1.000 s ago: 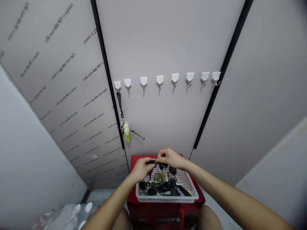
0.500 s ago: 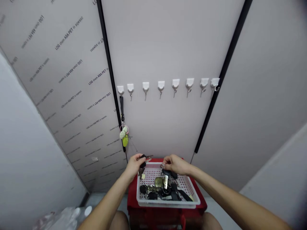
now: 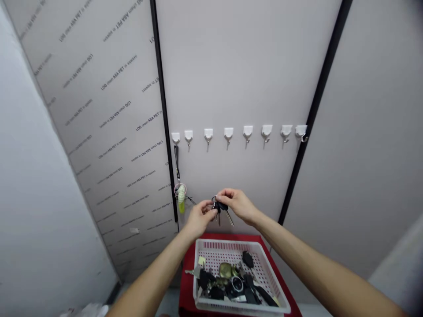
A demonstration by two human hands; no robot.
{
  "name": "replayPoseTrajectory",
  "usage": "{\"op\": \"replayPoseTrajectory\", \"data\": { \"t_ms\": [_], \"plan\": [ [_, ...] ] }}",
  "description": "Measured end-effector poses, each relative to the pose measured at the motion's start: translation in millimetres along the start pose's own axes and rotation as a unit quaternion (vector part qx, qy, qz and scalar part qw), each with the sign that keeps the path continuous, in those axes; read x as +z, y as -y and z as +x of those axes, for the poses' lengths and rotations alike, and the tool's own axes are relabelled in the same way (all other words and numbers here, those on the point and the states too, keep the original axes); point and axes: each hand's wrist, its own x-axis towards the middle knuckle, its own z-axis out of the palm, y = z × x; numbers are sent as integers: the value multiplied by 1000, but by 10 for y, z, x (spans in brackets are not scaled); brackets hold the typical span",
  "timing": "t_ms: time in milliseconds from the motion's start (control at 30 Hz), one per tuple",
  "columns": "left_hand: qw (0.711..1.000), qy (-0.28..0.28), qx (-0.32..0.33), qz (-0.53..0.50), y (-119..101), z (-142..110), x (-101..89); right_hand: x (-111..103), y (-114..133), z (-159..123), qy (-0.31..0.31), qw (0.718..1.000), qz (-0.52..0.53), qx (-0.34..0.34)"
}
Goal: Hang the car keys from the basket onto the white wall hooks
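Above the back edge of a white plastic basket (image 3: 243,307), both hands meet at a bunch of keys (image 3: 229,218) with black heads on a metal ring. My left hand (image 3: 199,217) pinches the keys from the left. The ring at the top is gripped between the thumb and fingers of my right hand (image 3: 238,204), and metal key blades hang down between the hands. Inside the basket lie several black-headed keys (image 3: 216,293), a brass-coloured padlock (image 3: 225,270) and a yellow tag (image 3: 202,261). One key (image 3: 192,272) sticks out over the basket's left rim.
A red surface (image 3: 188,281) bears the basket. Along the wall runs a row of several white hooks (image 3: 228,133). From the leftmost hook (image 3: 176,138) hangs a dark strap (image 3: 176,158) with a pale green and yellow charm (image 3: 181,198). Crumpled clear plastic (image 3: 87,311) lies at lower left.
Both hands have risen from the basket and come together on one bunch of keys. The dark keys formerly in my left hand now appear at the basket's left side. The view has shifted.
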Motion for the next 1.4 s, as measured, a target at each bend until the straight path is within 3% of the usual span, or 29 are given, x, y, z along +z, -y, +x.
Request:
{"op": "replayPoseTrajectory", "data": {
  "t_ms": [133,300,467,600,833,1000,1267,1400],
  "plan": [
    [995,-66,40,58,-273,148,-211,40,224,172,-36,998,27,-51],
    [992,-58,60,99,-671,166,-448,94,376,218,1,995,86,-58],
    [985,-23,67,159,-907,177,-480,188,356,246,40,994,69,-76],
    [986,-44,91,135,-954,276,-481,263,365,335,30,994,55,-86],
    [968,-202,141,43,-1076,635,-540,436,573,707,-92,983,87,-133],
    [936,-291,180,86,-1148,824,-584,509,682,1024,-144,977,66,-144],
    [940,-279,135,144,-1059,849,-606,539,627,1142,-158,983,2,-89],
    [940,-280,151,127,-952,704,-597,491,579,1021,-180,974,-65,-122]
  ]
}}
